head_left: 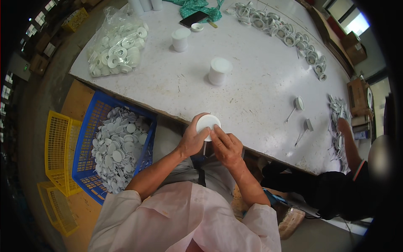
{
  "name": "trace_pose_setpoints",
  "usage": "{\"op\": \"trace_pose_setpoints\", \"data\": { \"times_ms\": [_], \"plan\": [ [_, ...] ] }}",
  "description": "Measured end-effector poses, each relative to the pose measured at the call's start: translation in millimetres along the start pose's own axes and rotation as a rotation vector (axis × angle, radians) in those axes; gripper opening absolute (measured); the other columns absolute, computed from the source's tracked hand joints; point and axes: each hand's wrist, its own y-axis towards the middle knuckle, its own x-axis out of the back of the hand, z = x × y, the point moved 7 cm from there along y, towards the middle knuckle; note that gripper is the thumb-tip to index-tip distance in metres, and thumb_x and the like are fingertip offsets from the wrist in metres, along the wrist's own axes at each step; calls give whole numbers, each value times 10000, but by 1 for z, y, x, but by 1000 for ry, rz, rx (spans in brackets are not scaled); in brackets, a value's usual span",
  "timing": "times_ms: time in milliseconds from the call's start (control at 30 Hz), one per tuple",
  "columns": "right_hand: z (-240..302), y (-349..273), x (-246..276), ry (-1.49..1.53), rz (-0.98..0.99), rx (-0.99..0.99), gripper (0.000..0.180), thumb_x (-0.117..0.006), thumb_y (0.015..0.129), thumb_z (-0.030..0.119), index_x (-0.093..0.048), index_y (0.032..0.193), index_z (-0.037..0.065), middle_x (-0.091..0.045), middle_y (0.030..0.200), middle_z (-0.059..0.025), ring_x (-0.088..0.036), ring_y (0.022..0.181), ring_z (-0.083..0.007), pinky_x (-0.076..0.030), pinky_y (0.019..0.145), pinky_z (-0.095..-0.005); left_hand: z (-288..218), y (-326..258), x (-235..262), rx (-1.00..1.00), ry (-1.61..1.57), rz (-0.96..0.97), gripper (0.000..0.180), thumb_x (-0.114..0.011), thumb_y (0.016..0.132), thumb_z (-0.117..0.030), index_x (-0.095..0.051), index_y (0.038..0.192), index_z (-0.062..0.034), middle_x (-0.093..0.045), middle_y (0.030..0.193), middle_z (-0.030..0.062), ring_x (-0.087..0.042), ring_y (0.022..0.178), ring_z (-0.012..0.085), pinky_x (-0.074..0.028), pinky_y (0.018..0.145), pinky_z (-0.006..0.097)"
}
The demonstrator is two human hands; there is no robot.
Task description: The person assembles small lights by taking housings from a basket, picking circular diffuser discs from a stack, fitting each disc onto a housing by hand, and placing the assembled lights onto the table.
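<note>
A round white plastic disc (207, 124) is held at the near edge of the white table (252, 75), pinched between both my hands. My left hand (192, 140) grips its lower left rim with thumb and fingers. My right hand (226, 145) presses fingertips on its lower right rim. A thin stem or wire seems to hang below the disc between my hands. Two short stacks of white discs (219, 71) (181, 39) stand farther out on the table.
A blue crate (90, 138) full of white discs sits at my left, with yellow crates (58, 151) beyond it. A clear bag of white rings (118, 44) lies far left on the table. Rows of small fittings (289, 38) line the far edge. Another person's arm (350, 145) reaches in at right.
</note>
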Motion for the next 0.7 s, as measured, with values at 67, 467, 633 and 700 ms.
{"op": "trace_pose_setpoints", "data": {
  "times_ms": [67,467,633,700],
  "plan": [
    [-1,-6,-2,7,-3,-5,468,-705,638,-58,-644,1095,29,-625,1133,-144,-543,567,-176,-458,495,-265,1,0,-1,-14,80,-13,390,-482,924,-110,-401,1290,0,-558,1144,139,-544,1053,190,-443,916,316],
    [-8,-9,2,94,11,-22,426,-637,689,-32,-641,1111,32,-650,1058,-166,-616,653,-186,-501,564,-280,10,6,-5,7,7,37,420,-496,877,-108,-410,1272,7,-566,1105,151,-549,1021,196,-445,893,316],
    [-65,-48,-9,894,-260,-1114,191,-671,814,57,-592,985,31,-590,821,-18,-531,620,-60,-447,535,-195,1,1,-14,-52,96,142,414,-485,920,-130,-388,1303,-5,-561,1130,127,-542,1036,178,-439,905,308],
    [-68,-48,-19,957,-97,-1209,147,-680,826,92,-569,913,52,-572,771,-2,-518,597,-53,-438,522,-192,3,0,-21,-23,125,184,418,-479,919,-118,-376,1312,-14,-561,1134,130,-541,1049,180,-439,911,314]
  ]
}}
